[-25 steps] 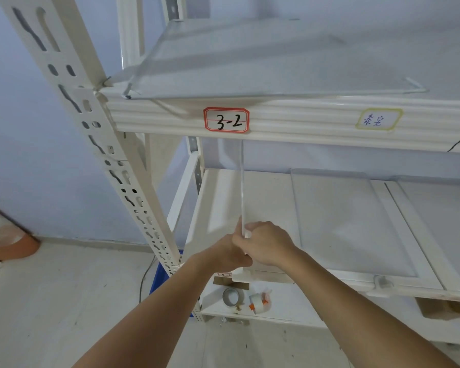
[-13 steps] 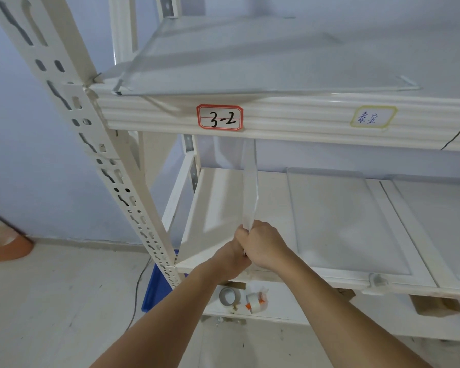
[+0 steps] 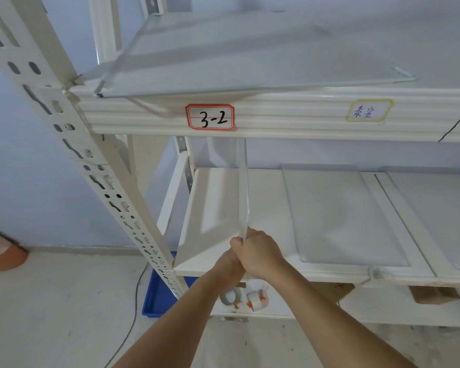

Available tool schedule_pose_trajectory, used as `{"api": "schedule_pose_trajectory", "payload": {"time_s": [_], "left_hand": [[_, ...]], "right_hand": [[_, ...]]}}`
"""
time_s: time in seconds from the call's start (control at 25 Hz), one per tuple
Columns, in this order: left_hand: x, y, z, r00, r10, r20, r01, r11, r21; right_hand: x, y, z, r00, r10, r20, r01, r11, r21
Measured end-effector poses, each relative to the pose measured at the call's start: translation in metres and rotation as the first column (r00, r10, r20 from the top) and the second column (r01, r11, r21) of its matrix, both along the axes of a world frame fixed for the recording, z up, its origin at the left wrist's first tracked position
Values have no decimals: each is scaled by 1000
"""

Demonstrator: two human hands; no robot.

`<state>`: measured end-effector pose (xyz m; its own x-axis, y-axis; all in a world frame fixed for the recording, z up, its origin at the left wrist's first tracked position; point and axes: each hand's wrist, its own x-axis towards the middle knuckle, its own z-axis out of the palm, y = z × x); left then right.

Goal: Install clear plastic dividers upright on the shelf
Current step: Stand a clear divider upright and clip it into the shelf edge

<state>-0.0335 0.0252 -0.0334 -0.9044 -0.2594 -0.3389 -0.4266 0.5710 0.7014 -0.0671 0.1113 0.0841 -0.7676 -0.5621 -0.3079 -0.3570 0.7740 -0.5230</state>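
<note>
A clear plastic divider (image 3: 242,187) stands on edge on the middle white shelf (image 3: 213,208), reaching up to the beam marked 3-2. My right hand (image 3: 259,253) grips its front lower corner at the shelf's front edge. My left hand (image 3: 230,264) is pressed against the right hand from the left, mostly hidden behind it, and also holds the divider. Another clear sheet (image 3: 340,213) lies flat on the same shelf to the right. A large clear sheet (image 3: 239,51) lies flat on the top shelf.
A perforated white upright (image 3: 72,144) runs down at the left. Tape rolls (image 3: 243,297) sit on the bottom shelf under my hands. A blue bin (image 3: 157,296) and a cable lie on the floor. An orange object (image 3: 3,257) is at the far left.
The divider's top has tilted slightly and swung back near vertical while both hands keep hold of its front corner. The view has shifted a little to the left and closer.
</note>
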Motion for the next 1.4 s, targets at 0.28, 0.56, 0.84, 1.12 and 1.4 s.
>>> {"api": "schedule_pose_trajectory", "payload": {"time_s": [0.28,0.56,0.84,1.12,1.4], "left_hand": [[12,-26,13,990,-118,73,119,993,-9],[54,-33,-11,951,204,231,-249,950,189],[61,-7,-27,794,343,503,-584,661,471],[48,20,-50,646,625,437,-672,194,715],[44,34,-46,540,727,424,-678,77,731]], "right_hand": [[-5,29,-33,944,48,327,27,975,-221],[13,68,-102,782,-306,543,441,888,-134],[20,41,-128,359,-396,845,704,710,34],[30,23,-149,129,-173,976,894,447,-39],[25,23,-163,105,-164,981,924,382,-35]]}}
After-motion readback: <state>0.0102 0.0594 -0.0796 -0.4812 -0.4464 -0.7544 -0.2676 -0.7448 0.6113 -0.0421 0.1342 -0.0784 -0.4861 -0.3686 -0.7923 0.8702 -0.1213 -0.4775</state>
